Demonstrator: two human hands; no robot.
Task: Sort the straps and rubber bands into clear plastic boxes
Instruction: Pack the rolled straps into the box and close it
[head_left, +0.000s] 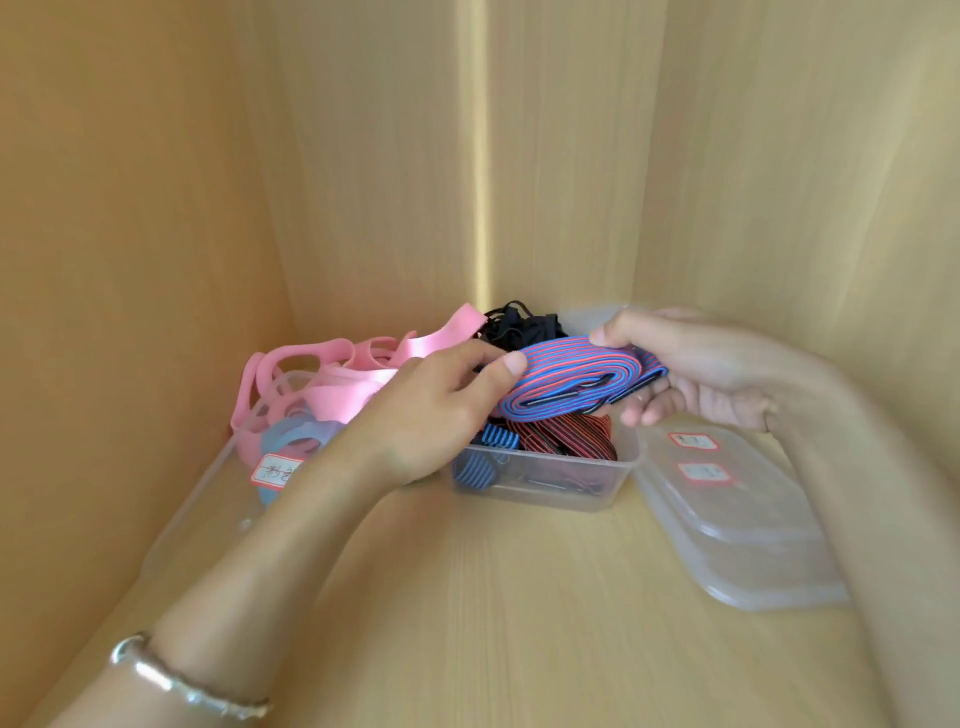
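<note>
The left hand (441, 415) pinches the coiled strap (571, 364) at its left edge, the right hand (691, 374) at its right end, thumb on top, just above the middle box (545, 493). That box is already heaped with straps (561, 441), so the strap may slide off, or spring open if either pinch slackens early
</note>
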